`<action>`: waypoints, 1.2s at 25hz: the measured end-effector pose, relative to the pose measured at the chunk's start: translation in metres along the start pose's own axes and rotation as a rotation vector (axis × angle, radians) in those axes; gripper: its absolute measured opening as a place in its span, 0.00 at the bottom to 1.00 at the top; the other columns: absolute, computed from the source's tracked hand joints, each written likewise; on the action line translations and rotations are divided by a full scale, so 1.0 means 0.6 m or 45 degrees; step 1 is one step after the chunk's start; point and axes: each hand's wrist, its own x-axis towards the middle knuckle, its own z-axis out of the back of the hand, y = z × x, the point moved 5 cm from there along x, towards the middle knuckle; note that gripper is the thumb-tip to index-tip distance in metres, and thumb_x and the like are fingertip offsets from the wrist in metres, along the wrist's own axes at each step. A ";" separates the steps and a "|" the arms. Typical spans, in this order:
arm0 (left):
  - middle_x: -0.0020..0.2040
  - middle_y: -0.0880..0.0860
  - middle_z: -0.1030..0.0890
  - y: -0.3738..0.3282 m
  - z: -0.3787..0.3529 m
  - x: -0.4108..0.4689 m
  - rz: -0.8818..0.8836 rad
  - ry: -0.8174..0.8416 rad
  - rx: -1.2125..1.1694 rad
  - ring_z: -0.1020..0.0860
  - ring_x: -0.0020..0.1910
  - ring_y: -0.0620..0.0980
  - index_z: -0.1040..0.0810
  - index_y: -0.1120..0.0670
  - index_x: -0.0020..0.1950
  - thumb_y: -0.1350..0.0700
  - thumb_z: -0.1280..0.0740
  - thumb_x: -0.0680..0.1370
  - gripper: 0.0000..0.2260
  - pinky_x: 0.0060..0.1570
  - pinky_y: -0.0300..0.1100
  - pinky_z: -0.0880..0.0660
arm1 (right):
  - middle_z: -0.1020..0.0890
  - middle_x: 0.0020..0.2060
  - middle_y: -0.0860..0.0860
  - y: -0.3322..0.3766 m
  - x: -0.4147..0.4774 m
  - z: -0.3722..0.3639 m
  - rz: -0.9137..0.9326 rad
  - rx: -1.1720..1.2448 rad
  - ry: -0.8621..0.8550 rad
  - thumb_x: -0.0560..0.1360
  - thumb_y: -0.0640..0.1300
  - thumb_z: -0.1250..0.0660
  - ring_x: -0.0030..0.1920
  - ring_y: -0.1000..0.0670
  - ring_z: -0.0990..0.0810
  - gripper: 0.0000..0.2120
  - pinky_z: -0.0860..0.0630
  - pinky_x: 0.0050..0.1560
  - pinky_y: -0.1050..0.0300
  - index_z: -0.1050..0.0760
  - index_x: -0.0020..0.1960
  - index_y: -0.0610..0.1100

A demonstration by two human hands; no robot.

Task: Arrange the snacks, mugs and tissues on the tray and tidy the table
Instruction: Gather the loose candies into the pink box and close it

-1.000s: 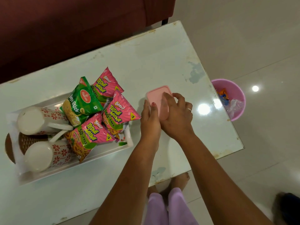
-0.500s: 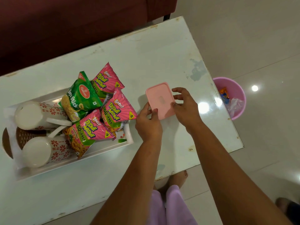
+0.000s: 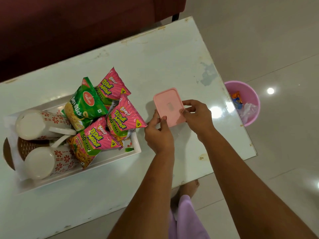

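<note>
Now the pink box sits between both hands just right of the tray, over the white table; whether its base touches the tabletop cannot be told. It is a flat, rounded rectangle with a small paler patch on its lid, and it is likely the tissue holder the task names, though nothing on it says so. The left hand pinches its near left edge, thumb on top and fingers curled below. The right hand grips the near right edge, thumb and forefinger closed on the rim, other fingers loosely bent.

To the left, the tray already holds three pink packets and a green packet heaped together, with two mugs lying on their sides at its left end. Little bare floor shows in the tray; the free strip seems to be along its near right corner.

A sound way on is to keep both grips on opposite edges so the lid stays level, carry the box low to the left, and set it in that corner, not on the slippery packets, where it could slide off. Nudging a packet aside first may be needed.

Far right, on the floor, a pink bin holds some scraps, and a dark sofa lies beyond the table.
</note>
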 end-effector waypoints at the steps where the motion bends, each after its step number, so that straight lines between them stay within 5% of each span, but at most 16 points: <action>1: 0.59 0.53 0.19 0.000 0.000 0.000 -0.005 0.004 -0.028 0.20 0.55 0.54 0.22 0.53 0.62 0.59 0.32 0.75 0.15 0.51 0.56 0.21 | 0.20 0.45 0.46 0.002 0.001 0.001 -0.015 0.008 0.019 0.75 0.39 0.34 0.49 0.45 0.20 0.12 0.21 0.50 0.53 0.23 0.58 0.45; 5: 0.59 0.56 0.19 0.001 -0.001 -0.001 0.075 0.101 -0.284 0.21 0.54 0.55 0.24 0.57 0.64 0.62 0.33 0.76 0.16 0.43 0.45 0.18 | 0.20 0.52 0.43 0.019 0.021 0.011 -0.106 -0.029 0.205 0.72 0.35 0.32 0.52 0.45 0.21 0.17 0.22 0.56 0.50 0.25 0.59 0.47; 9: 0.61 0.55 0.21 0.008 0.001 0.003 0.325 0.309 -0.597 0.22 0.57 0.53 0.25 0.55 0.65 0.63 0.36 0.78 0.16 0.41 0.38 0.20 | 0.25 0.54 0.50 0.075 0.037 -0.006 0.173 -0.219 0.338 0.69 0.30 0.35 0.52 0.52 0.26 0.30 0.27 0.54 0.57 0.30 0.67 0.51; 14: 0.59 0.55 0.21 0.015 0.028 0.016 0.351 0.286 -0.625 0.21 0.53 0.50 0.24 0.51 0.60 0.62 0.38 0.79 0.12 0.42 0.39 0.23 | 0.21 0.52 0.45 0.077 0.034 -0.062 0.387 -0.247 0.115 0.78 0.45 0.39 0.47 0.49 0.24 0.11 0.32 0.45 0.59 0.25 0.59 0.48; 20: 0.47 0.47 0.19 0.035 0.038 0.022 0.453 0.245 -0.661 0.23 0.47 0.44 0.22 0.47 0.52 0.57 0.36 0.78 0.07 0.40 0.40 0.25 | 0.25 0.50 0.44 0.026 0.030 -0.102 0.243 -0.065 -0.159 0.81 0.48 0.46 0.41 0.52 0.30 0.12 0.35 0.43 0.58 0.27 0.56 0.45; 30: 0.49 0.52 0.18 0.027 0.046 0.017 0.409 0.008 -0.620 0.21 0.47 0.46 0.21 0.52 0.51 0.58 0.34 0.77 0.05 0.37 0.38 0.24 | 0.24 0.51 0.46 0.040 0.044 -0.114 0.302 -0.081 -0.137 0.80 0.46 0.45 0.43 0.53 0.30 0.10 0.35 0.43 0.58 0.28 0.54 0.43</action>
